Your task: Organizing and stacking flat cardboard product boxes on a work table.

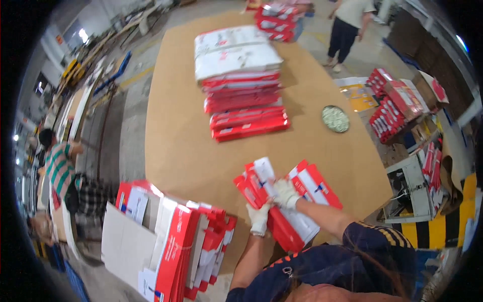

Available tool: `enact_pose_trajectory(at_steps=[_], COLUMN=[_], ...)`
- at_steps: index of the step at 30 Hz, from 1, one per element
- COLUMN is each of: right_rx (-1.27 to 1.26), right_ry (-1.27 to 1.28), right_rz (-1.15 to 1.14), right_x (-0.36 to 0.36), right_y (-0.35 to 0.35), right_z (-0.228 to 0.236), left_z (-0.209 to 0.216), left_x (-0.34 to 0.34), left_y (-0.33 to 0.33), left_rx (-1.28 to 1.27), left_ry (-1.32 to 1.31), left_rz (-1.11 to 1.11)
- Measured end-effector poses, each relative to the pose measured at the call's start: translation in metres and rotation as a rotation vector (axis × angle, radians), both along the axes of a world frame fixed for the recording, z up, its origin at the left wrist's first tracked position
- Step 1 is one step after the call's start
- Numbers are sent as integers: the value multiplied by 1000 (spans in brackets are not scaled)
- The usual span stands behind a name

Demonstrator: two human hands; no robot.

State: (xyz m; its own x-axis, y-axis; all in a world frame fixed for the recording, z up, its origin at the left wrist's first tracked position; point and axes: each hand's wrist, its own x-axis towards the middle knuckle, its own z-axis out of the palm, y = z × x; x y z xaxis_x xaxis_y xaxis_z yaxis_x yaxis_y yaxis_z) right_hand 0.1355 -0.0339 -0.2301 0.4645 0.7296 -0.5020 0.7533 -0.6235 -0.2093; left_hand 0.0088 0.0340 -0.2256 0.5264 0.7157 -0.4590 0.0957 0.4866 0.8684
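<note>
Both my hands wear white gloves and are close together at a red-and-white folded cardboard carton (288, 232) at the near edge of the table. My left hand (258, 218) is closed on its left side. Over its upper part lies my right hand (286, 194), with the fingers bent against the cardboard; what is under them is partly hidden. Just past the hands, red carton pieces with a white flap (263, 171) stick out to the upper left. Another flat red-and-white carton (317, 185) rests to the right, partly behind my right forearm.
A tall stack of flat cartons (239, 59) stands farther up the brown table (176, 121). At the near left leans a pile of opened cartons (173, 241). A round dish of pale pieces (335, 119) sits at the right. People stand left and beyond; boxes and a metal cabinet (410, 189) are right.
</note>
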Motion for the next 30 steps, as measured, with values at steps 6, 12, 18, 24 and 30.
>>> enact_pose_trajectory(at_steps=[6,12,18,24,30], right_rx=[382,452,566,930,1090], right_ry=[-104,-51,147,426,792], right_rz=[-49,228,286,88,-35], right_x=[40,68,77,96,69], right_y=[-40,-91,-109,-96,-74], right_z=[53,270,201,89,150], left_z=[16,150,106,108,120], left_x=[2,7,19,34,58], left_y=[-22,-44,-22,-34,-22], left_rx=[123,576,1236,1066,571], left_ry=[-134,-448,-204,-201,-371], left_rz=[-32,-143,-825,-998,-354])
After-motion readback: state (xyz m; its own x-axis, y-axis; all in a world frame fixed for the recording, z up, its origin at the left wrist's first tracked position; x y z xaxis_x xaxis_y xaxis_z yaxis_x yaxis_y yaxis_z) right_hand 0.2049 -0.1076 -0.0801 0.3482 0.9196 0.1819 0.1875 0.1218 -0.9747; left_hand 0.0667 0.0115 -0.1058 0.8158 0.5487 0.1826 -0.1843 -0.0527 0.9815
